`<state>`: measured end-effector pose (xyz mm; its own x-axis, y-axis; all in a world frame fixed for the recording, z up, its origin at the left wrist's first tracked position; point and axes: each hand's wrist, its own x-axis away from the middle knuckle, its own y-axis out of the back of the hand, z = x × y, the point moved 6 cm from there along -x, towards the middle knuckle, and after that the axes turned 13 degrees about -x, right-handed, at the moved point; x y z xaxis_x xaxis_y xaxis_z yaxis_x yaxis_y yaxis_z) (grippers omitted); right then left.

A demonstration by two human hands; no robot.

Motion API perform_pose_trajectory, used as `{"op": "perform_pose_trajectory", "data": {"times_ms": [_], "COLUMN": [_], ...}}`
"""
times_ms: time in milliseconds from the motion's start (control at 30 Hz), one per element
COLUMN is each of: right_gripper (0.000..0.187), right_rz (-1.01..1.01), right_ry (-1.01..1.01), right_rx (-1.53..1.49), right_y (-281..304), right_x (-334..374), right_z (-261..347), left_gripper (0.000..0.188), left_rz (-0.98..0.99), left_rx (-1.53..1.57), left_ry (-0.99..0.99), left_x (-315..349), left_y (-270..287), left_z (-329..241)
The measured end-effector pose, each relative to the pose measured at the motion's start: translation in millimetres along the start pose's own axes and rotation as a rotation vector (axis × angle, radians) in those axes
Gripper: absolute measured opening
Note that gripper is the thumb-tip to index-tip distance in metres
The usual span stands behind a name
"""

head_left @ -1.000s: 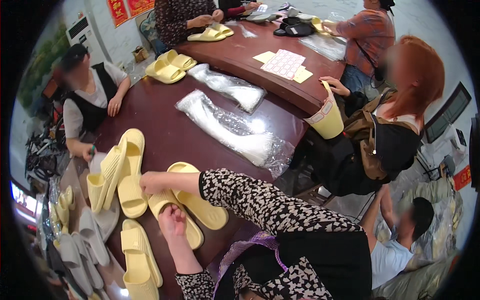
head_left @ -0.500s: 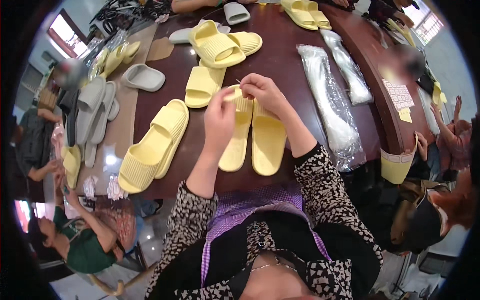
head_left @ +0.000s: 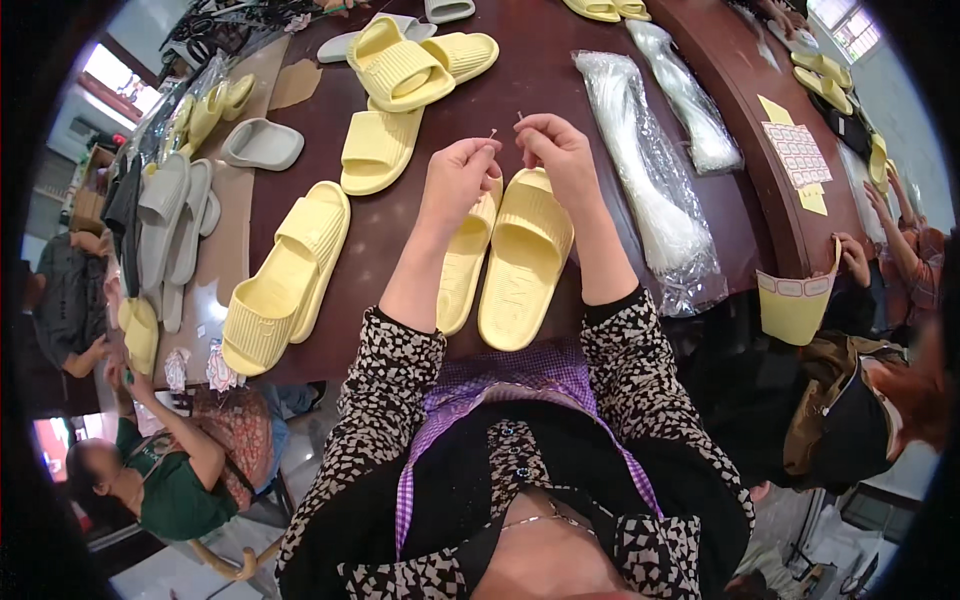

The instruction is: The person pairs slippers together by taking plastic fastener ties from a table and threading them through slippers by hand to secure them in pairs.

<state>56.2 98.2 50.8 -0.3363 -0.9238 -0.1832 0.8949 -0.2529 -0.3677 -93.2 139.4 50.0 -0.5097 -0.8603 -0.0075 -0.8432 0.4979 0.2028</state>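
Slippers (head_left: 505, 255), a yellow pair, lie side by side on the brown table (head_left: 560, 60) under both raised hands. Left hand (head_left: 455, 180) pinches a thin tie; right hand (head_left: 560, 150), at its 3 o'clock, pinches another. Clear bag of ties (head_left: 650, 170) lies at 3 o'clock of the pair; another yellow pair (head_left: 285, 275) at 9 o'clock.

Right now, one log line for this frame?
left hand: pinches thin tie | right hand: pinches thin tie | below: yellow slipper pair | table
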Motion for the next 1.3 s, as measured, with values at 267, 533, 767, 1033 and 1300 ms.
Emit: {"op": "perform_pose_trajectory", "data": {"times_ms": [267, 533, 767, 1033, 1300], "right_gripper": [0.010, 0.008, 0.008, 0.007, 0.003], "right_rz": [0.012, 0.040, 0.033, 0.012, 0.012], "right_ry": [0.106, 0.311, 0.399, 0.392, 0.499], "right_rx": [0.150, 0.509, 0.582, 0.628, 0.694], "right_y": [-11.0, -18.4, -23.6, -26.5, -16.0], "right_x": [13.6, 18.5, 22.2, 22.4, 26.1], "right_z": [8.4, 19.5, 23.9, 24.1, 26.4], "left_gripper": [0.019, 0.019, 0.018, 0.017, 0.016], "left_rz": [-0.006, 0.045, 0.035, -0.033, -0.069], "left_rx": [0.130, 0.218, 0.211, 0.116, -0.060], "left_ry": [-0.034, 0.083, 0.063, -0.027, 0.033], "left_x": [0.8, 0.6, 0.1, -0.6, -4.5], "left_y": [-4.3, -2.4, -2.8, -0.4, -9.4], "left_z": [-2.4, 5.4, 8.9, 12.2, 5.6]}}
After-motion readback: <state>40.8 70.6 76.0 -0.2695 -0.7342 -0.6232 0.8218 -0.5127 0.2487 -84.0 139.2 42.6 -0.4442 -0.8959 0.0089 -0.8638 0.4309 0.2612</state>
